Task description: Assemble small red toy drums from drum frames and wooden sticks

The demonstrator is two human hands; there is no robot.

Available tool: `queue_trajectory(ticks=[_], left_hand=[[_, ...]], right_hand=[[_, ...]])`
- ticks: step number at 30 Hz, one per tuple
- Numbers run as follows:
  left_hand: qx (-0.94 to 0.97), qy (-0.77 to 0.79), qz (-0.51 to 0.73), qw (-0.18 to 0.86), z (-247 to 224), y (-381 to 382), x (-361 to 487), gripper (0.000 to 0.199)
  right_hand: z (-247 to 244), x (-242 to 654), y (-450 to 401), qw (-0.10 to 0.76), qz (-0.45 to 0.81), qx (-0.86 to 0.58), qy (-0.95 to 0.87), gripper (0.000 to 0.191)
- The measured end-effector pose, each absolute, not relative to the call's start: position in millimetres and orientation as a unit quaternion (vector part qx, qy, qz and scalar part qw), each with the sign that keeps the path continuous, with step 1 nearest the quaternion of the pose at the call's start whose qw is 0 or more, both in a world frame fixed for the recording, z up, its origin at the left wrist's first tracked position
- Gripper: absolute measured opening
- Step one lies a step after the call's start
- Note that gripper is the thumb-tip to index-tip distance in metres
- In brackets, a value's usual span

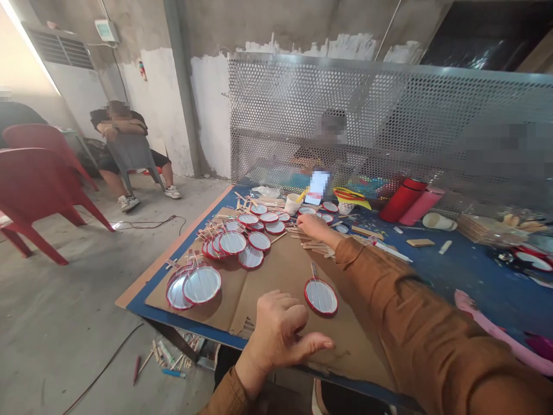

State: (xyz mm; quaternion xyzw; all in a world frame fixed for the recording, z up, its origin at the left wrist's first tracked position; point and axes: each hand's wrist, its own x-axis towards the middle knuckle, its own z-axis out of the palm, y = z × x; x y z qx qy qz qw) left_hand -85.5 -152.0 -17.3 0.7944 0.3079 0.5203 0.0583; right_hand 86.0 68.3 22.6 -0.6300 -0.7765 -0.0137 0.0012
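My left hand point(280, 329) hovers over the near edge of the cardboard point(276, 276). Its fingers are curled, the thumb sticks out, and nothing shows in it. Farther off, my right hand point(317, 226) reaches down to the back of the pile with bent fingers; what they pinch is hidden. Beside it lie loose flat wooden sticks point(317, 246) and a red-rimmed disc point(325, 218). A single whitish, red-rimmed disc point(321, 297) with a short stick at its edge lies between my arms. Several similar discs point(232, 242) overlap on the left, with two more point(202, 284) nearer me.
A white cup point(293, 204), a lit phone point(317, 187) and a patterned cup point(345, 206) stand along the metal mesh screen point(276, 98). Red and pink bottles point(404, 199) lean at the right. Another person point(125, 129) sits beyond the table, near red chairs point(38, 184).
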Motion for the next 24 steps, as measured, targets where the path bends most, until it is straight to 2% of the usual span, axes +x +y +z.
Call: queue_trajectory(ticks=[11,16,24], left_hand=[[0.796,0.307,0.518,0.058,-16,-154,-85,0.063],[0.796,0.310,0.517,0.054,-17,-153,-85,0.065],[0.798,0.318,0.509,0.059,-15,-153,-86,0.064]], right_hand=[[16,66,71,0.012,-0.003,-0.672,-0.741,0.025],[23,50,52,0.000,0.015,-0.596,-0.803,0.016],[29,33,25,-0.056,-0.030,-0.458,-0.887,0.019]])
